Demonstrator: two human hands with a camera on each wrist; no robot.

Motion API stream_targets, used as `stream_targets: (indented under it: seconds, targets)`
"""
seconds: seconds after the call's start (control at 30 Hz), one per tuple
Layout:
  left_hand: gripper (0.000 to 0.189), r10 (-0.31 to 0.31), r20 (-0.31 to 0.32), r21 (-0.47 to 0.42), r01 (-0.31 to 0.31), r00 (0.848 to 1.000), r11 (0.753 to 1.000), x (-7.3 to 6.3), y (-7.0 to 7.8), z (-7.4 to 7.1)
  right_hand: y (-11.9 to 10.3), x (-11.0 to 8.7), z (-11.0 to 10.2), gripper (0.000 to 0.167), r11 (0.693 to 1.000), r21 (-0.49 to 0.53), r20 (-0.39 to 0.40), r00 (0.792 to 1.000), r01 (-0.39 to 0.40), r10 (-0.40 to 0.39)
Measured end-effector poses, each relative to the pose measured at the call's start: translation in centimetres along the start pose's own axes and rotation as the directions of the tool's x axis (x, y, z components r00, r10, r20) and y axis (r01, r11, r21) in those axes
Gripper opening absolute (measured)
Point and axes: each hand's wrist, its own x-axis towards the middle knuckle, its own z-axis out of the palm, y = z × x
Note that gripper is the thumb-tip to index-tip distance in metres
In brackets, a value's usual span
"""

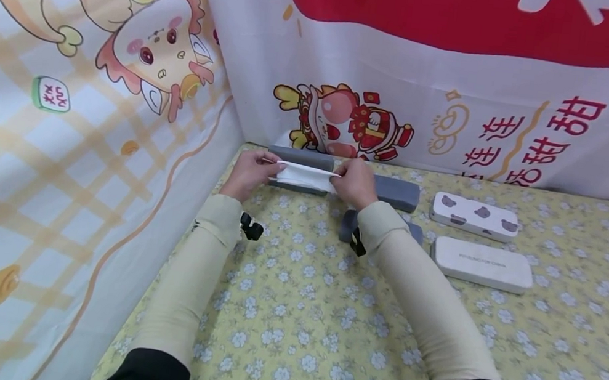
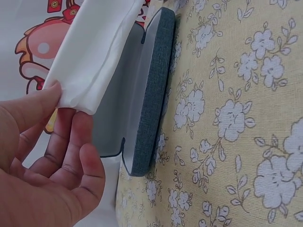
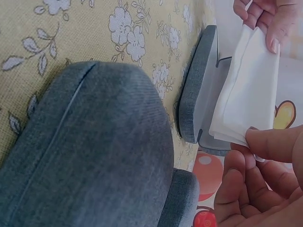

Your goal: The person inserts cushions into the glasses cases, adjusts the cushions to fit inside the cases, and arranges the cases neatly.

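A folded white cloth (image 1: 306,178) is stretched level between the two hands. My left hand (image 1: 249,174) pinches one end between thumb and fingers, and my right hand (image 1: 355,183) pinches the other. Below and behind the cloth lies an opened blue-grey glasses case (image 2: 154,99), its lid (image 1: 302,156) raised at the back. The light grey lining shows in the left wrist view; the cloth hides part of the inside. In the right wrist view, layered folds show along the cloth's edge (image 3: 232,94).
Right of the open case lies a closed blue-grey case (image 1: 397,193). Another closed one (image 3: 104,142) sits partly under my right wrist. Farther right are a white case with bear heads (image 1: 474,215) and a plain white case (image 1: 480,264). Printed curtains (image 1: 241,53) hang behind and left of the flowered tablecloth (image 1: 291,312).
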Motion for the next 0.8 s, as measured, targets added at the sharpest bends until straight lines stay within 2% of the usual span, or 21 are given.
stream_targets:
  seconds: [0.17,0.3,0.43,0.57,0.8]
  targets:
    - [0.017,0.009,-0.048,-0.019,-0.01,0.999,1.0,0.5,0.0,-0.1,0.2,0.7,0.5,0.035,0.999,0.001,-0.031,0.999,0.035,-0.035]
    - [0.017,0.025,-0.099,-0.049,-0.029,0.995,0.998,1.0,-0.3,0.0,0.2,1.1,1.0,0.028,0.999,-0.005,-0.064,0.997,0.053,-0.053]
    - [0.018,0.026,-0.13,-0.068,-0.035,0.991,0.997,1.4,-0.7,0.1,0.0,1.3,1.4,0.019,1.0,0.006,-0.085,0.996,0.016,-0.016]
    - [0.017,0.01,-0.14,-0.085,-0.022,0.99,0.996,1.5,-1.1,0.2,-0.1,1.5,1.9,0.015,0.999,0.016,-0.079,0.996,-0.03,0.031]
    - [0.017,0.008,-0.169,-0.093,-0.024,0.986,0.995,2.2,-1.6,0.1,-0.1,2.2,2.5,0.014,0.998,-0.055,-0.052,0.998,-0.021,0.018]
